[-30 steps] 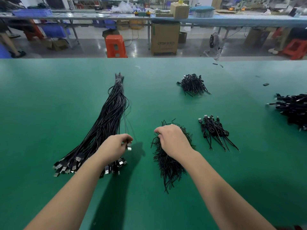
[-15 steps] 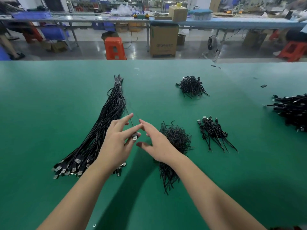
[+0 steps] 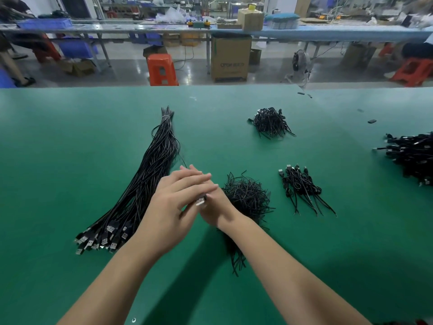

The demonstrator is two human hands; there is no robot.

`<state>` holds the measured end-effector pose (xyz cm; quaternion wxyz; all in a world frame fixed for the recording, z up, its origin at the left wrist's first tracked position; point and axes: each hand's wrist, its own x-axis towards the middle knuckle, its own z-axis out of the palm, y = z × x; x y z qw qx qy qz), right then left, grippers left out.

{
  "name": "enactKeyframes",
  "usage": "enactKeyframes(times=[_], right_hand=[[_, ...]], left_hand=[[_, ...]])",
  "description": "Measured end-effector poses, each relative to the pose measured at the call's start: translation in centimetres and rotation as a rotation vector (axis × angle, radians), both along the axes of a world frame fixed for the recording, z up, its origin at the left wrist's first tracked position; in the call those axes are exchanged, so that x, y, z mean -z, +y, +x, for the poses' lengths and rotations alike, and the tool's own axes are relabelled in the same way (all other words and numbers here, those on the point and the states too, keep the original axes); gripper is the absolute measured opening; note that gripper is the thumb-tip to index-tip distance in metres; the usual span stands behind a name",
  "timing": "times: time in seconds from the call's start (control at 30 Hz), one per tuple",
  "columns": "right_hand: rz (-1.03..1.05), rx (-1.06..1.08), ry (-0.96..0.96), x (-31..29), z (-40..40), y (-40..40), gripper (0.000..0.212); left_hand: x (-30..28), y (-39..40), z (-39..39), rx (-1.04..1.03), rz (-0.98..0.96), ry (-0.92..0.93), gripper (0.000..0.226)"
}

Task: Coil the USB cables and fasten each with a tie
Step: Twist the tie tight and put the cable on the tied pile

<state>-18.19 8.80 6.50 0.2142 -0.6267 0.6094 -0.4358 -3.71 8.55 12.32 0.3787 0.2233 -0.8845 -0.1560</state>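
Hands now overlap mid-frame: our left hand (image 3: 174, 205) pinches one USB plug (image 3: 200, 201), right hand (image 3: 212, 205) joins, fingers straight; coiling starts.

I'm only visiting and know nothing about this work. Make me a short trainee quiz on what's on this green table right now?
1. True or false: the long bundle of straight USB cables lies to the left of the hands.
2. What does the left hand hold? A) a USB plug B) scissors C) a roll of tape
3. Fill in: the pile of black ties lies on the green ____.

Key: 1 true; 2 A, the USB plug shows between both hands; 3 table.
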Motion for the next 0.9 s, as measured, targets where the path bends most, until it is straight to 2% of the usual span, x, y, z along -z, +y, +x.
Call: enactKeyframes(times=[0.03,0.13,0.2,0.3,0.33,0.4,0.43,0.47,0.53,0.67,0.77,0.9], right_hand=[[0.019,-0.024,0.08,0.4,-0.2,0.0,0.032],[0.174,-0.101,0.148,1.6,0.8,0.2,0.028],[0.36,-0.134,0.052,1.6,1.6,1.1,0.029],[0.633,-0.297,-0.289,1.7,1.7,3.3,0.022],[0.71,-0.388,-0.302,1.5,1.4,3.9,0.018],[0.795,-0.533,-0.133,0.9,0.2,4.6,0.025],[0.8,-0.568,-0.047,0.7,-0.4,4.7,0.034],[0.787,-0.565,-0.039,0.3,-0.9,4.7,0.042],[0.692,-0.5,-0.235,-0.6,-1.3,4.6,0.047],[0.51,-0.415,-0.669,-1.6,-1.2,4.4,0.033],[0.405,-0.363,-0.791,-2.3,-0.4,4.6,0.026],[0.417,-0.362,-1.012,-2.3,0.0,5.2,0.027]], left_hand=[[-0.6,0.4,-0.2,0.029,0.004,0.017,0.029],[-1.9,0.9,-0.7,0.054,0.104,0.06,0.023],[-1.9,0.5,-0.6,0.02,0.187,0.054,0.023],[-1.0,-0.2,-0.1,-0.036,0.349,0.057,0.027],[-0.7,-0.4,0.2,-0.05,0.415,0.067,0.025],[-0.1,-0.6,0.5,-0.068,0.505,0.078,0.019],[0.0,-0.7,0.5,-0.072,0.528,0.078,0.018],[0.2,-0.7,0.5,-0.076,0.548,0.081,0.019],[0.3,-0.8,0.5,-0.09,0.607,0.105,0.019],[0.4,-0.8,0.0,-0.092,0.829,0.278,0.019],[0.2,-0.8,-0.2,-0.105,0.887,0.334,0.024],[0.3,-1.1,-0.1,0.018,1.006,0.221,0.038]])
